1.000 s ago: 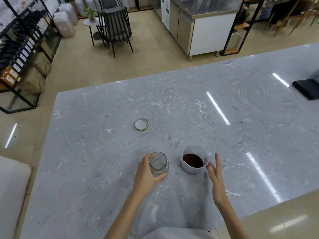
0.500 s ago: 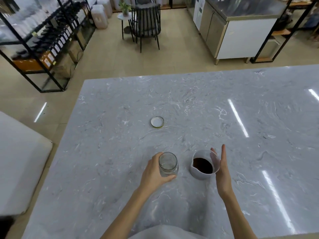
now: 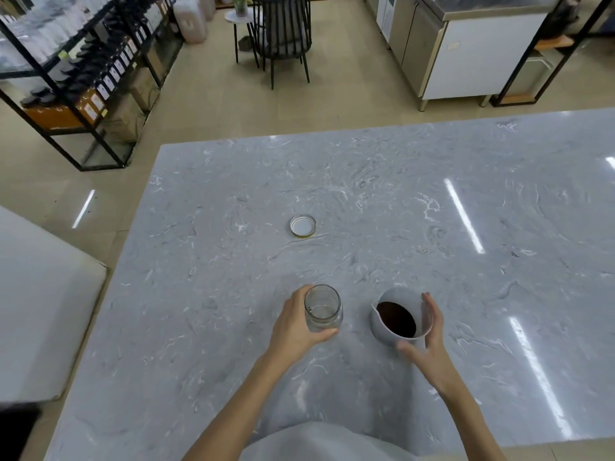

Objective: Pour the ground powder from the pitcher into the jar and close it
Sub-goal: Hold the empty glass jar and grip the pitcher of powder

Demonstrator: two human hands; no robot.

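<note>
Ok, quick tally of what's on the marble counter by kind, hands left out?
Glass jar, open, held by the left hand: 1
White pitcher with dark ground powder, right hand curled around it: 1
Jar lid, lying apart, farther back: 1
Total: 3

Looks like a café or shop: far beyond the hands, racks (image 3: 83, 78) of labelled bags, a steel-topped counter (image 3: 479, 44), a chair (image 3: 283, 34), a marble worktop (image 3: 366, 201) underneath.
</note>
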